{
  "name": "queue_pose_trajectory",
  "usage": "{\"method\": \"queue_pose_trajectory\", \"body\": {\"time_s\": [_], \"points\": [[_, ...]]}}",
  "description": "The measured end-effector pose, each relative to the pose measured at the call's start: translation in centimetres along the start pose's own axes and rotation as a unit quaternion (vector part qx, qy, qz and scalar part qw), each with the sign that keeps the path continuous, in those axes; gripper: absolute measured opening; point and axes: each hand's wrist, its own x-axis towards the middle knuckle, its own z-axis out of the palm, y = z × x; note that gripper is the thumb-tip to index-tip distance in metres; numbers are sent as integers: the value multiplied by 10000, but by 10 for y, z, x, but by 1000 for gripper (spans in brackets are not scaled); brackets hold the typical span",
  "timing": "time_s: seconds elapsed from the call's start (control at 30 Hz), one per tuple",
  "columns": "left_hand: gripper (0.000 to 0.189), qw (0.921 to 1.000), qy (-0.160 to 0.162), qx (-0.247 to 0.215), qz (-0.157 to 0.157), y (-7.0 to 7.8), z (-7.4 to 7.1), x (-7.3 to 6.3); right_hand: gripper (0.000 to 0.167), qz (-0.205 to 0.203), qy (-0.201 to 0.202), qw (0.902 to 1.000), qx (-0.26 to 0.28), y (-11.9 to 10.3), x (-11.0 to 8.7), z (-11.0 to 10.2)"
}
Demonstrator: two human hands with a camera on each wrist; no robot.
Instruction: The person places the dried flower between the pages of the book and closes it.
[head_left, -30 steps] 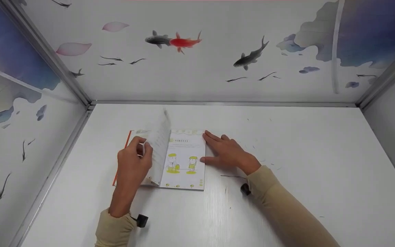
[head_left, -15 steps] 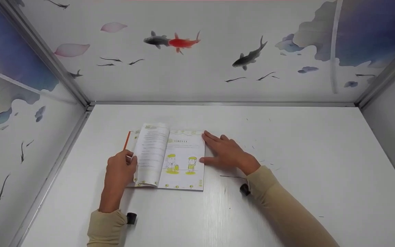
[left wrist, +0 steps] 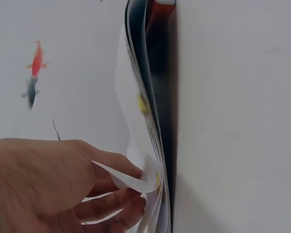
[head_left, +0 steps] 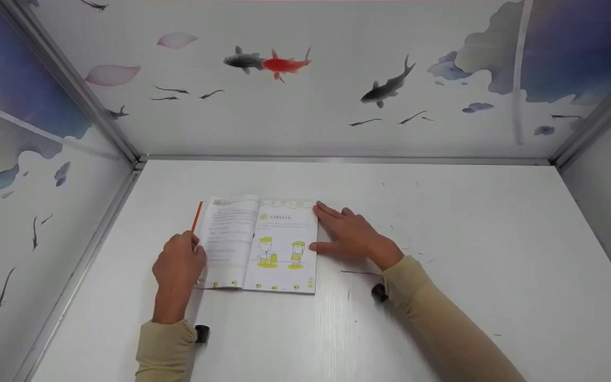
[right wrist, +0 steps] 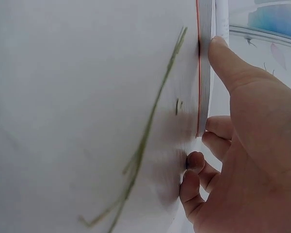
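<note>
An open book (head_left: 281,276) lies on the white table, with printed text on its left page (head_left: 228,233) and two yellow-clad cartoon figures on the right one. At the left edge, my left hand (head_left: 177,265) has its fingers curled by the page side. The left wrist view shows it pinching a bent page (left wrist: 131,182) between thumb and fingers. My right hand (head_left: 353,236) rests with extended fingers at the book's right edge. In the right wrist view its thumb lies against the thick page block (right wrist: 204,87). A strip of orange cover (head_left: 197,216) shows at the left.
White walls (head_left: 326,122) painted with fish and blue leaves enclose the table (head_left: 470,239) at the back and sides. Thin dark stalk-like marks (head_left: 358,272) show on the tabletop beside the right wrist. A small black device (head_left: 202,333) sits at the left cuff.
The raised page has come down onto the left side of the book. My left hand has moved left and slightly nearer to me with it. The right hand has stayed in place.
</note>
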Motion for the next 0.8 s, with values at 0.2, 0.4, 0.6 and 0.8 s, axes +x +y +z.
{"method": "queue_pose_trajectory", "body": {"time_s": [0.2,0.4,0.6,0.8], "points": [[56,9935,814,480,638,10,14,0,100,21,-19,10000,78,0,1,1],[49,9783,761,471,1866,40,26,-2,99,65,30,10000,-20,-1,1,0],[34,9616,857,516,2554,60,37,-7,99,7,88,9999,-113,-2,1,2],[50,9709,711,958,2078,65,34,-8,99,-59,143,9998,-113,1,1,2]]}}
